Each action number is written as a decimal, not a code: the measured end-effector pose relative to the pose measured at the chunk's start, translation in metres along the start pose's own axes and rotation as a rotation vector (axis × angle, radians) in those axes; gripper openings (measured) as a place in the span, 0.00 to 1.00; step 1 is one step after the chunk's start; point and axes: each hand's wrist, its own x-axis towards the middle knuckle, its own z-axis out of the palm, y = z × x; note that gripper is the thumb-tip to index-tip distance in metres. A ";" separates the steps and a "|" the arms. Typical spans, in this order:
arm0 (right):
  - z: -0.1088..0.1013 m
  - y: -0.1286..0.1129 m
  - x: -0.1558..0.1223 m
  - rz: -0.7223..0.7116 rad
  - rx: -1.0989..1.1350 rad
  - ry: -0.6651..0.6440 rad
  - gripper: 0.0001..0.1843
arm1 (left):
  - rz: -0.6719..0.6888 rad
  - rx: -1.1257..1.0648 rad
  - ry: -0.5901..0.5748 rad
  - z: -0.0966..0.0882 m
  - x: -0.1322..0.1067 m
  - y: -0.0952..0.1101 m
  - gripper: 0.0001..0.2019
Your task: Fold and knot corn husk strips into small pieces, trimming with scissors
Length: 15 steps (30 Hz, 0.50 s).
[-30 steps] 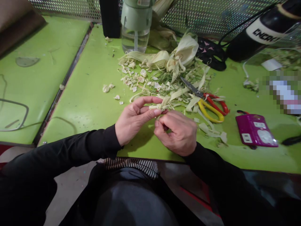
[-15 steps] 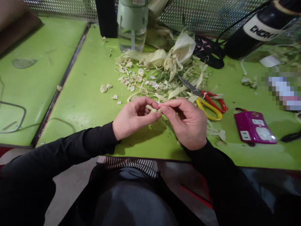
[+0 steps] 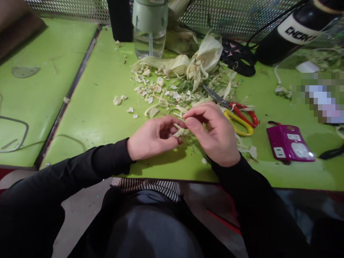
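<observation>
My left hand point(image 3: 156, 138) is closed on a small knotted piece of pale corn husk point(image 3: 181, 132), held between thumb and fingertips low over the table. My right hand point(image 3: 212, 132) is beside it, thumb and forefinger pinched near a thin pale husk strip just above the knotted piece. Husk scraps point(image 3: 150, 89) lie scattered beyond both hands. To the right of my right hand rest scissors point(image 3: 238, 114) with one red and one yellow handle, blades pointing away to the left. Crumpled dried corn husks point(image 3: 185, 66) are heaped farther back.
At the back stand a pale green water bottle point(image 3: 149, 30) and a black bottle point(image 3: 292, 32) that leans. A black patterned object point(image 3: 238, 57) lies by the husks. On the right are a purple power socket point(image 3: 290, 143) and a blurred-out rectangle. A seam point(image 3: 68, 95) divides the green tabletop.
My right hand has drawn slightly away from the left, its fingertips now a little above the husk piece. The left hand has tipped slightly and still grips it.
</observation>
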 end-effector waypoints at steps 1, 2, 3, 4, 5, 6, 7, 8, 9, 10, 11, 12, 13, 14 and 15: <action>0.000 0.000 0.001 -0.012 -0.027 -0.035 0.09 | -0.019 -0.001 -0.024 0.000 0.000 0.001 0.13; 0.000 -0.001 0.001 -0.014 -0.038 -0.060 0.08 | -0.038 -0.001 -0.042 -0.001 0.000 0.001 0.14; 0.000 -0.001 0.001 0.001 -0.025 -0.078 0.08 | -0.056 -0.003 -0.053 -0.002 -0.001 0.002 0.16; 0.000 -0.002 0.002 0.030 0.010 -0.090 0.08 | -0.069 -0.009 -0.057 -0.003 -0.001 0.003 0.18; 0.000 -0.003 0.002 0.069 0.059 -0.107 0.08 | -0.074 -0.017 -0.054 -0.004 0.000 0.004 0.19; -0.001 -0.004 0.002 0.113 0.114 -0.131 0.08 | -0.074 -0.026 -0.045 -0.006 0.000 0.005 0.20; -0.001 -0.005 0.002 0.157 0.165 -0.161 0.09 | -0.072 -0.033 -0.032 -0.008 0.000 0.007 0.19; -0.002 -0.006 0.003 0.195 0.205 -0.192 0.09 | -0.076 -0.033 -0.020 -0.009 0.001 0.008 0.17; -0.004 -0.006 0.003 0.224 0.233 -0.217 0.10 | -0.087 -0.029 -0.012 -0.011 0.001 0.009 0.15; -0.004 -0.006 0.003 0.249 0.252 -0.236 0.10 | -0.099 -0.024 -0.005 -0.012 0.002 0.010 0.14; -0.005 -0.006 0.004 0.272 0.269 -0.243 0.11 | -0.115 -0.022 -0.001 -0.013 0.003 0.010 0.14; -0.006 -0.005 0.004 0.294 0.286 -0.243 0.11 | -0.129 -0.023 0.001 -0.014 0.003 0.010 0.13; -0.006 -0.004 0.004 0.315 0.305 -0.240 0.12 | -0.139 -0.030 0.002 -0.015 0.004 0.009 0.13; -0.006 -0.003 0.004 0.333 0.325 -0.238 0.13 | -0.149 -0.039 0.000 -0.015 0.004 0.009 0.13; -0.005 -0.001 0.003 0.347 0.340 -0.243 0.13 | -0.158 -0.047 -0.005 -0.015 0.004 0.008 0.12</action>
